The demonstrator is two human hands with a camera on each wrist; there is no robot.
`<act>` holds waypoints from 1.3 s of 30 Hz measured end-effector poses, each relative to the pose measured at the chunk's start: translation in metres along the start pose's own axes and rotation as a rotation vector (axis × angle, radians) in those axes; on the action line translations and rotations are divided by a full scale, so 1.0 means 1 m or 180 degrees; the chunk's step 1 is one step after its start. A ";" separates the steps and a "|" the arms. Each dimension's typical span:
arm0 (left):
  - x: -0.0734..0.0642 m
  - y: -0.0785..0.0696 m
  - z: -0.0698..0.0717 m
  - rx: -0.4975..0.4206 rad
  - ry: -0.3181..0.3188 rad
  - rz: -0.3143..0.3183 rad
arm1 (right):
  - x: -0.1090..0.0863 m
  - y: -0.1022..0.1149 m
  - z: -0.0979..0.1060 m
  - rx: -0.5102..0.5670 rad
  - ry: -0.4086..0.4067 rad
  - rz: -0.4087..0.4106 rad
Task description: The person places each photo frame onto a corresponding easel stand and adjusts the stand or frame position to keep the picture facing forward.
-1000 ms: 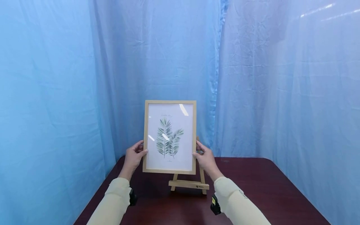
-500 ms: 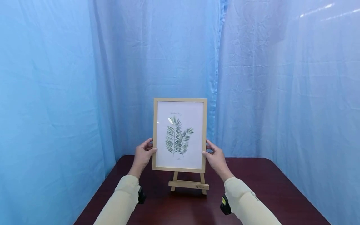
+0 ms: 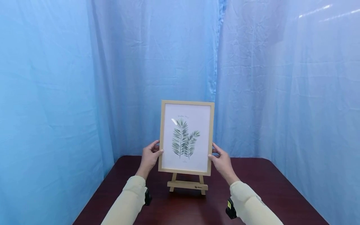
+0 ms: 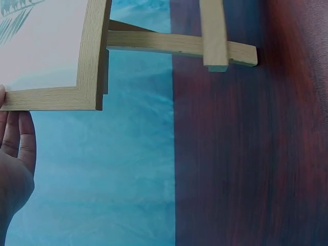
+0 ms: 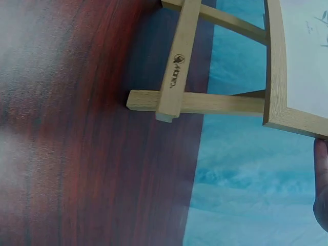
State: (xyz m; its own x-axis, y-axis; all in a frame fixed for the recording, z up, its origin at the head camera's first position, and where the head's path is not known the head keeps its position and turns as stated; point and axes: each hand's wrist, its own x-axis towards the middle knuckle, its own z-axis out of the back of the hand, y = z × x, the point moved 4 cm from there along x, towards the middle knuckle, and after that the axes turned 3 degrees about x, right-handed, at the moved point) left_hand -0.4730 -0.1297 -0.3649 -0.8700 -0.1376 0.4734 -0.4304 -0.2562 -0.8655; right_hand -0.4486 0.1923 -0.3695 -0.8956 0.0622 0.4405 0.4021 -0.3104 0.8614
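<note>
A light wooden picture frame (image 3: 186, 137) with a green fern print is held upright between my two hands. My left hand (image 3: 150, 156) grips its left side, thumb on the front and fingers behind. On the opposite side my right hand (image 3: 222, 162) pinches the edge the same way. Behind and below stands a small wooden easel (image 3: 187, 185) on the table. The frame's bottom edge is above the easel's ledge (image 5: 177, 64), with a gap between them in both wrist views. The frame hides the easel's upper part.
The dark red-brown table (image 3: 253, 187) has rounded far corners. Blue curtains (image 3: 174, 56) hang behind it and along both sides. A small black device (image 3: 231, 209) is strapped at the right wrist, another (image 3: 147, 197) at the left.
Both hands have carried the picture frame to the right, from left of the easel to in front of it. Lately it has also come down slightly. The easel stays put.
</note>
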 end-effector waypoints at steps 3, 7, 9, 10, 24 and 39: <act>-0.001 0.004 -0.005 0.0017 -0.0015 0.0016 | -0.001 -0.006 0.001 -0.0035 -0.0050 0.0001; -0.003 0.011 -0.011 0.0093 -0.0064 0.0055 | -0.003 -0.015 0.000 -0.0093 -0.0088 0.0002; -0.004 0.014 -0.013 0.0111 -0.0085 0.0088 | -0.004 -0.020 -0.001 -0.0129 -0.0111 -0.0012; -0.005 0.016 -0.014 0.0133 -0.0090 0.0102 | -0.004 -0.022 -0.002 -0.0147 -0.0124 -0.0023; -0.016 0.037 -0.024 0.0167 -0.0241 0.0061 | -0.010 -0.047 -0.011 -0.0276 -0.0363 -0.0087; -0.024 0.059 -0.029 0.0246 -0.0268 0.0303 | -0.022 -0.064 -0.018 -0.0305 -0.0320 -0.0225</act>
State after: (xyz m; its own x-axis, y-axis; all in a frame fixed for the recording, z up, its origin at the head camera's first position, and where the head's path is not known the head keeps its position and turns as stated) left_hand -0.4843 -0.1134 -0.4319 -0.8814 -0.2438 0.4047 -0.3243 -0.3107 -0.8935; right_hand -0.4580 0.1939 -0.4384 -0.8955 0.1804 0.4069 0.3144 -0.3907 0.8651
